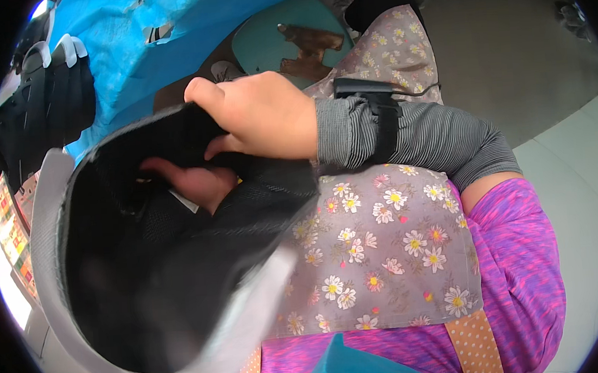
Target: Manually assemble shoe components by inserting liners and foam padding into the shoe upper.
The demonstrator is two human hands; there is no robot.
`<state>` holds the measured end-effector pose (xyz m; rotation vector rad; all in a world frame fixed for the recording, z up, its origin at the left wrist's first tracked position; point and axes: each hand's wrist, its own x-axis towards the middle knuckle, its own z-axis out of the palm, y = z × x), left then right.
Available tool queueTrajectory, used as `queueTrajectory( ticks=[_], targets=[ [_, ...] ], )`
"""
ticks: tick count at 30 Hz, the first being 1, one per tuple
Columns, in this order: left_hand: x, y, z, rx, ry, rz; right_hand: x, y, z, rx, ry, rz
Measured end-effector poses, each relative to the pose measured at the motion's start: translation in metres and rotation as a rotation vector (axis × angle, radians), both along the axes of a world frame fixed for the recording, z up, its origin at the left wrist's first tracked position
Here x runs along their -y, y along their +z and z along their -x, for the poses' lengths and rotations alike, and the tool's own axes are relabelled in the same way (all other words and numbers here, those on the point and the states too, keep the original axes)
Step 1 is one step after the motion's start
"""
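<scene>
A black bag [145, 266] with light grey straps hangs in front of me, its mouth facing up and its lower part blurred. My right hand [259, 113] is closed on the far rim, with the thumb over the edge. Inside the dark opening my left hand [200, 185] shows in part. One of its digits stretches out to the left, and I make out nothing held in it. Dark fabric hides its other fingers, and the left arm is out of sight behind the bag. A small white tag [185, 201] lies beside that hand.
Similar black bags with grey straps [47, 100] are stacked at the left, beside a blue sheet [116, 54]. Beyond my arm stands a teal stool [254, 40] with a worn brown patch. My flowered apron [386, 243] is close beside the bag.
</scene>
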<state>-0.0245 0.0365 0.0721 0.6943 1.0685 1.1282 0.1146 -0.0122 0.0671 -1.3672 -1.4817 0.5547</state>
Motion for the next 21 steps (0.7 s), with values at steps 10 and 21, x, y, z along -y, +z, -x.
queueTrajectory(
  ticks=[10, 21],
  targets=[
    [-0.004, -0.002, 0.001, 0.136, 0.020, -0.021, -0.018, -0.009, 0.000, -0.011, -0.140, 0.036],
    [-0.015, -0.003, 0.002, -0.002, 0.004, -0.040, -0.014, -0.008, -0.015, -0.010, 0.099, 0.196]
  ],
)
